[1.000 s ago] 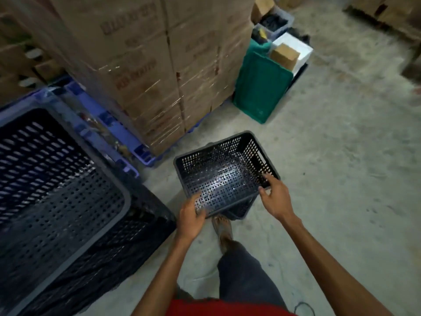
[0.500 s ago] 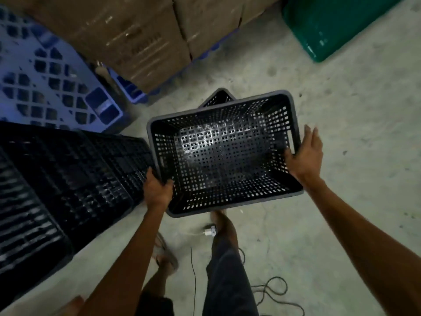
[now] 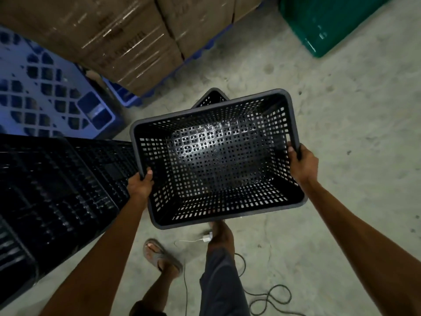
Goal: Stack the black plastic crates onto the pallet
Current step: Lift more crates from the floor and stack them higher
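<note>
I hold an empty black perforated plastic crate in the air above the concrete floor, its opening facing me. My left hand grips its left rim and my right hand grips its right rim. Behind and below it the corner of another black crate pokes out on the floor. To the left lies a black pallet, low and dark. A blue plastic pallet lies beyond it at the upper left.
Wrapped cardboard boxes stand stacked on a blue pallet at the top. A green bin sits at the upper right. A cable and a white plug lie on the floor by my feet.
I lifted the crate off the one beneath it and raised it closer to me. My right hand closed over the rim. My view tilted further down toward the floor.
</note>
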